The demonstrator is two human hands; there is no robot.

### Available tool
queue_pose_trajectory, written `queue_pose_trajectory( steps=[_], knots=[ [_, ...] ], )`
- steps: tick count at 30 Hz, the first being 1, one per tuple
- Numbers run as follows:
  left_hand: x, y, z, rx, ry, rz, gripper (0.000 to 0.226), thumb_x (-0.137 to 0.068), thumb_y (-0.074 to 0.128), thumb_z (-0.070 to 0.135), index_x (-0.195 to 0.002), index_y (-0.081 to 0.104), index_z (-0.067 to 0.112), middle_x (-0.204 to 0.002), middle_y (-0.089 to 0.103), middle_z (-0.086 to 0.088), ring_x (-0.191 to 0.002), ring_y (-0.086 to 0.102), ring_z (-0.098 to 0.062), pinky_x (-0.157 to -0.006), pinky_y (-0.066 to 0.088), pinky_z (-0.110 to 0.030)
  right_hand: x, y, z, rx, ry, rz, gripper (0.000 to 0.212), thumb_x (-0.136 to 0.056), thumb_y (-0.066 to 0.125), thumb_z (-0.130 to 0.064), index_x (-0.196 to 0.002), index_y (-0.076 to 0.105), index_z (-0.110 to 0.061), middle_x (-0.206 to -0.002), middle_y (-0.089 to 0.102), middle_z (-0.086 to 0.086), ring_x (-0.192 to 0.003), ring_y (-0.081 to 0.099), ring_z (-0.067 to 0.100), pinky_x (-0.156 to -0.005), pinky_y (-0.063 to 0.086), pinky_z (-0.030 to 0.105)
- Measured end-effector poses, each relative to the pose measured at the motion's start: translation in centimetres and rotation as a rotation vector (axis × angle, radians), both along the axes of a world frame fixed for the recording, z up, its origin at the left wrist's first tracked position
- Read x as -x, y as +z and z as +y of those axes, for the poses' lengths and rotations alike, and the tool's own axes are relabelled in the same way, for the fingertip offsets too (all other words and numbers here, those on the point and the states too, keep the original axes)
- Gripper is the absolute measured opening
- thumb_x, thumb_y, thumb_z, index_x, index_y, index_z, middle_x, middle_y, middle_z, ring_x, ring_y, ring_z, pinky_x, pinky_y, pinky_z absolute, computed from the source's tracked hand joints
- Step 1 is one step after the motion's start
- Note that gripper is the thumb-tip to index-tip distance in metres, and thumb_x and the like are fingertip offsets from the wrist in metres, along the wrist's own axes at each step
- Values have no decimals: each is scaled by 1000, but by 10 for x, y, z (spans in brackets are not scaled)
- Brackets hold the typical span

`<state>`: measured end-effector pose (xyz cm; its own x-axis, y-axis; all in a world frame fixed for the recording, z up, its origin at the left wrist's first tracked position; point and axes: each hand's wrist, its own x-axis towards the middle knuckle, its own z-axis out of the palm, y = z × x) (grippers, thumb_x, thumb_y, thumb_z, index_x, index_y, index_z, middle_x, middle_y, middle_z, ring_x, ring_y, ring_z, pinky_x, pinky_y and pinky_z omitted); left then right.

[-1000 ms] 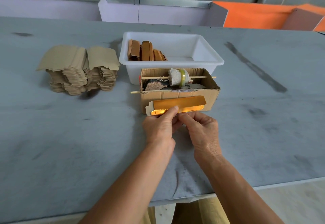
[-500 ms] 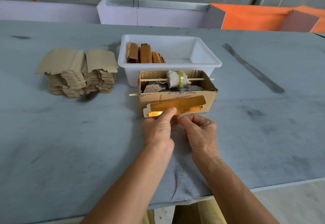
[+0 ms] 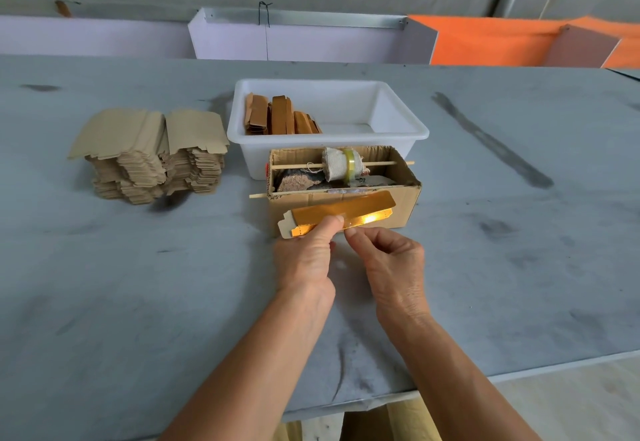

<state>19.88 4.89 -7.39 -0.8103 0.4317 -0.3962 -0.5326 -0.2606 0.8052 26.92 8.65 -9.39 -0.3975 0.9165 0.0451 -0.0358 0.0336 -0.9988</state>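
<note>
Head view: gold card (image 3: 346,206) mid-fold.
Light, thin, easily creased; left grip (image 3: 304,260) pinching its lower edge, right grip (image 3: 391,264) curled, hold unclear.

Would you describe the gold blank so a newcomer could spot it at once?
On the grey table, find the white tub; a cardboard box stands in front of it. Just in front of that box, the left hand pinches the gold blank. Unlike the dull brown blanks stacked at left, it is shiny.

No text, label or number is legible on the gold card blank (image 3: 341,210) or elsewhere
</note>
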Motion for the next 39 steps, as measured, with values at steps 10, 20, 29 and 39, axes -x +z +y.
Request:
queue_pose_trajectory(
  steps=[10,20,29,39],
  knots=[
    [-3,-5,-5,49,-36,151,22,-66,77,-2,-62,65,16,-58,67,10,-61,63,-7,-74,50,-29,-6,11,7,283,98,50,30,-79,62,1,-52,57,-12,-48,49,-3,-53,44,8,-54,34,21],
    [1,-1,-12,58,-94,238,49,-62,81,0,-107,62,0,-88,70,-8,-79,65,-17,-83,53,-36,-3,14,5,610,154,250,9,-84,66,-11,-82,58,-8,-60,50,1,-52,45,9,-46,36,19],
    [-11,-3,-21,10,-240,224,12,-78,72,8,-67,70,12,-66,70,0,-69,62,-15,-73,49,-30,-2,16,-1,607,60,243,19,-81,69,-14,-65,59,-14,-54,52,-3,-50,47,7,-50,37,21],
    [-15,0,-26,18,-244,350,27,-77,70,-2,-55,71,14,-59,69,3,-55,62,-4,-58,49,-15,1,19,-3,703,-12,277,20,-76,73,-8,-63,58,-14,-49,52,-4,-50,48,9,-53,35,24]
  ],
)
